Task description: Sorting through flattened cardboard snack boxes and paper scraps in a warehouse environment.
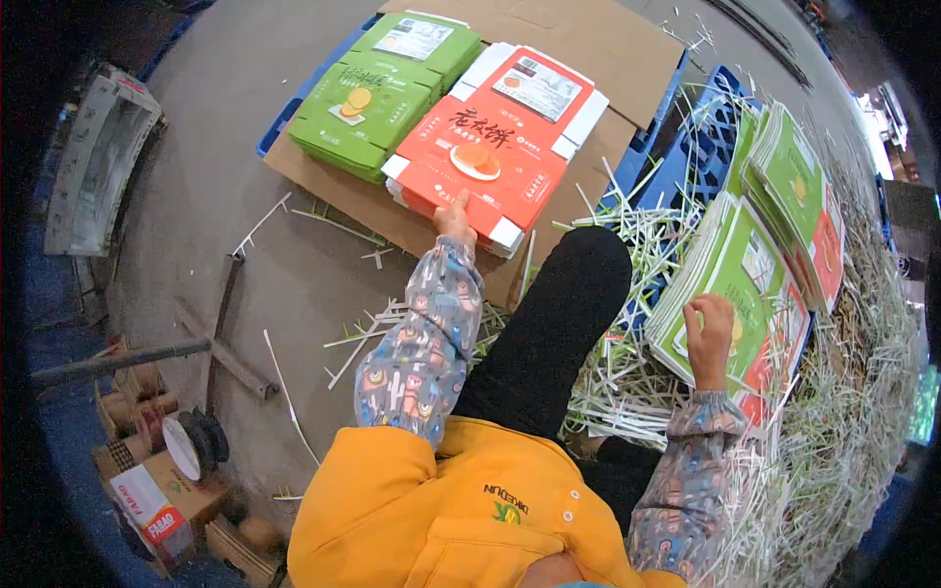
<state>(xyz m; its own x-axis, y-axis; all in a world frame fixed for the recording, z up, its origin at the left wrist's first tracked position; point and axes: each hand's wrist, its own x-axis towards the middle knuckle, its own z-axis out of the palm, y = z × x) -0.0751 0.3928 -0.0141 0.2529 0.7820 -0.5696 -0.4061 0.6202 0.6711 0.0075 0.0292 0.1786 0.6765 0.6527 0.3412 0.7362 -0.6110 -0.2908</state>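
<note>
Partway along, by the look of it: one side squared up, the other side left over

On the far side, the red carton stack (534, 118) lies flat beside the green carton stack (368, 116), both on a brown cardboard sheet (588, 181) over a blue plastic pallet (642, 152); their outlines are cut to shape with flaps showing, so this part looks done, though the near edge of the red stack is a little uneven and may need tidying.

The left hand (454, 218) touches that near edge, fingers close together; whether it grips the cartons or only presses against them, I cannot tell; the right hand (711, 333) is half curled above the lower printed-sheet bundle (701, 265), nothing visible in it, and whether it touches the sheets or how tightly it is closed cannot be told.

At the right, that bundle and the upper printed-sheet bundle (784, 171) lean askew, green with red portions; these look like what is left to sort or square; white and green paper strips (627, 382) lie heaped around them, suggesting that much waste has been separated but not cleared; how many cartons remain is not countable here.
</note>
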